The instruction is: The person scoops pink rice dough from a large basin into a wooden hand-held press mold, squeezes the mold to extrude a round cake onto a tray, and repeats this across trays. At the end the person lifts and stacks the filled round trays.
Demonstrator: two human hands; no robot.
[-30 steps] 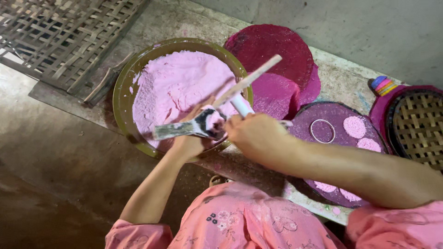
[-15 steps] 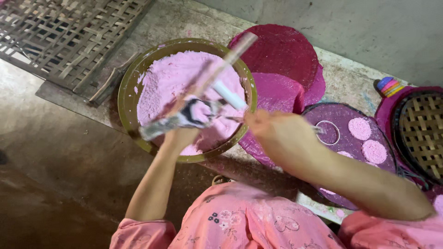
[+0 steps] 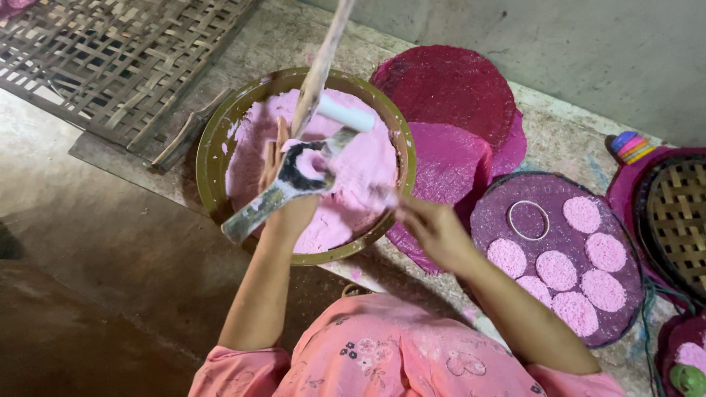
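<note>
The left hand (image 3: 283,198) closes around a ring-headed scoop (image 3: 294,180) and a long stick (image 3: 320,62), held above the pink paste (image 3: 346,184) in the olive bowl (image 3: 213,147); the right hand (image 3: 434,231) hovers at the bowl's rim, its fingers blurred, grip impossible to tell; pink discs (image 3: 581,268) lie on a purple mat (image 3: 500,213) nearby.

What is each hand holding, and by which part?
Left hand grips a metal scoop near its bowl. Right hand seems empty, fingertips blurred.

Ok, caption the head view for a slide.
Left hand lifts a scoop over a bowl of pink paste; right hand hovers beside it.
</note>
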